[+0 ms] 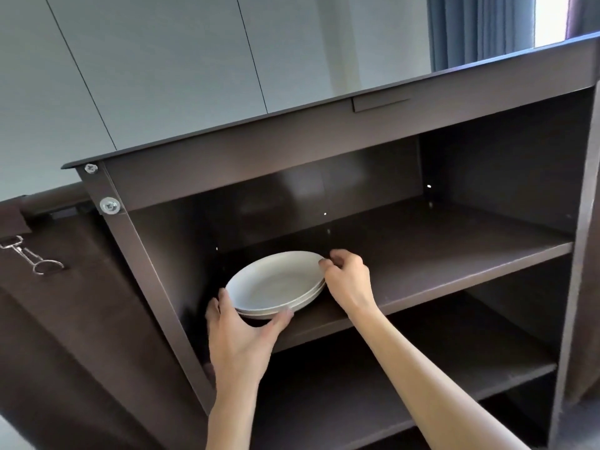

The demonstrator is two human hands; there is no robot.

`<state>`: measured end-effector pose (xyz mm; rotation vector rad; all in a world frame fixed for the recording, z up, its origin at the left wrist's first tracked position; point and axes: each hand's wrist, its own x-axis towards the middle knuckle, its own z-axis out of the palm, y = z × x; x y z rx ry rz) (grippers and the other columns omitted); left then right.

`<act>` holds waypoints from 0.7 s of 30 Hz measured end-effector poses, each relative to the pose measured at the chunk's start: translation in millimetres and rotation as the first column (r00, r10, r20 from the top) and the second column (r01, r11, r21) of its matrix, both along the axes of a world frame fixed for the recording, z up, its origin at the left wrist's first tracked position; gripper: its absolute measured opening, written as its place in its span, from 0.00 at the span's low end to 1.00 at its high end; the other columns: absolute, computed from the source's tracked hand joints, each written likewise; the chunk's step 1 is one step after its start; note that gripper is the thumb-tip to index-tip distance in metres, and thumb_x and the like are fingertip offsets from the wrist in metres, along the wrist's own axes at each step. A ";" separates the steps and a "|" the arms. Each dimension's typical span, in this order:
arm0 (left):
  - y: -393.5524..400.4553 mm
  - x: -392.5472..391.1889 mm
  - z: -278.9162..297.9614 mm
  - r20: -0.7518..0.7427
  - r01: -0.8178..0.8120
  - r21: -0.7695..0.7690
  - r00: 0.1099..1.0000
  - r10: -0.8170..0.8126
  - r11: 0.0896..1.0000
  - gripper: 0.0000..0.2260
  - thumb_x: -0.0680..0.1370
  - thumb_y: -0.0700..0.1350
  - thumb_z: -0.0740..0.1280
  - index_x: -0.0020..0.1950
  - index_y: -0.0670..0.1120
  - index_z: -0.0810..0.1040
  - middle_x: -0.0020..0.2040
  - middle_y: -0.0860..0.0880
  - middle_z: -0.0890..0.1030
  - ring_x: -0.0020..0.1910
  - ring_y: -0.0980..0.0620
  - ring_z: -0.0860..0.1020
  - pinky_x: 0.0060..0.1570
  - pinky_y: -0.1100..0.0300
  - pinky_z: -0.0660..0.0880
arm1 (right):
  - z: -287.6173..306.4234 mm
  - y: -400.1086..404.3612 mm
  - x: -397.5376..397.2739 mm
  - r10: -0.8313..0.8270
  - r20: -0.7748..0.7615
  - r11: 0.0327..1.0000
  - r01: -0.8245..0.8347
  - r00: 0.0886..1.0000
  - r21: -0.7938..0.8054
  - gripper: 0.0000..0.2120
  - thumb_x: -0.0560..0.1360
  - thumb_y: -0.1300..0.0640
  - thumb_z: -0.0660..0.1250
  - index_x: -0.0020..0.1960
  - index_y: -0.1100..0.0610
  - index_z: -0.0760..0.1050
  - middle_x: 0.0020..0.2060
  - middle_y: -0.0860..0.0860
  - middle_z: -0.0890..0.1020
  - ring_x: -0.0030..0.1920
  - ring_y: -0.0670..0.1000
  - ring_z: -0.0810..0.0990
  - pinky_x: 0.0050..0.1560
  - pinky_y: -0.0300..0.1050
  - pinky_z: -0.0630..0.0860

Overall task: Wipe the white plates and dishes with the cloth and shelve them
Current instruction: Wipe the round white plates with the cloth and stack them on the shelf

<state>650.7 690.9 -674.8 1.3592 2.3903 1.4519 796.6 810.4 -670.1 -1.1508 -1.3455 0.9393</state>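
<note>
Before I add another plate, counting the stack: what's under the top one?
Under the top plate, two more white rims show, resting on the shelf. Their faces are covered.

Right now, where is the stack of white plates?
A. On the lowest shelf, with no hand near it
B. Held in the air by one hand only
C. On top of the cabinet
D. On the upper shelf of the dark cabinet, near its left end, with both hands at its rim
D: the stack of white plates sits on the upper shelf, left hand and right hand at its rim.
</note>
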 end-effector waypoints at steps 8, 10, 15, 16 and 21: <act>18.2 104.9 1.9 -0.162 0.309 0.416 0.951 -0.265 0.855 0.28 0.75 0.42 0.77 0.73 0.40 0.73 0.75 0.42 0.71 0.77 0.47 0.67 0.74 0.52 0.67 | 18.5 -22.6 80.3 -0.202 -0.046 0.969 0.206 0.978 0.133 0.13 0.80 0.58 0.66 0.64 0.56 0.80 0.48 0.45 0.83 0.47 0.38 0.79 0.51 0.33 0.74; 25.8 133.2 3.3 -0.151 0.389 0.395 0.921 -0.359 0.832 0.25 0.77 0.43 0.75 0.73 0.42 0.74 0.77 0.44 0.70 0.77 0.49 0.67 0.75 0.58 0.64 | 21.5 -30.1 114.8 -0.265 -0.040 0.953 0.268 0.963 0.138 0.13 0.80 0.59 0.66 0.63 0.56 0.81 0.50 0.47 0.84 0.49 0.41 0.81 0.54 0.39 0.79; 45.6 205.8 10.0 -0.205 0.584 0.323 0.811 -0.548 0.744 0.22 0.78 0.45 0.72 0.71 0.45 0.76 0.73 0.49 0.74 0.73 0.55 0.70 0.65 0.81 0.55 | 27.2 -48.6 202.4 -0.441 -0.053 0.889 0.445 0.896 0.111 0.11 0.79 0.58 0.67 0.60 0.55 0.81 0.44 0.48 0.84 0.46 0.44 0.83 0.51 0.43 0.82; 49.7 221.5 10.5 -0.199 0.621 0.297 0.783 -0.589 0.725 0.21 0.78 0.46 0.71 0.71 0.46 0.76 0.73 0.50 0.74 0.73 0.55 0.70 0.64 0.80 0.56 | 27.1 -53.3 219.3 -0.479 -0.052 0.869 0.482 0.876 0.108 0.10 0.79 0.58 0.67 0.59 0.54 0.82 0.43 0.47 0.84 0.45 0.44 0.83 0.51 0.42 0.81; 57.6 299.8 4.9 -0.149 0.760 0.261 0.641 -0.753 0.595 0.20 0.79 0.47 0.69 0.72 0.49 0.75 0.72 0.52 0.75 0.71 0.55 0.72 0.69 0.58 0.69 | 22.9 -84.4 299.1 -0.678 0.003 0.728 0.670 0.735 0.146 0.09 0.79 0.59 0.68 0.58 0.55 0.83 0.45 0.47 0.84 0.46 0.45 0.81 0.52 0.42 0.81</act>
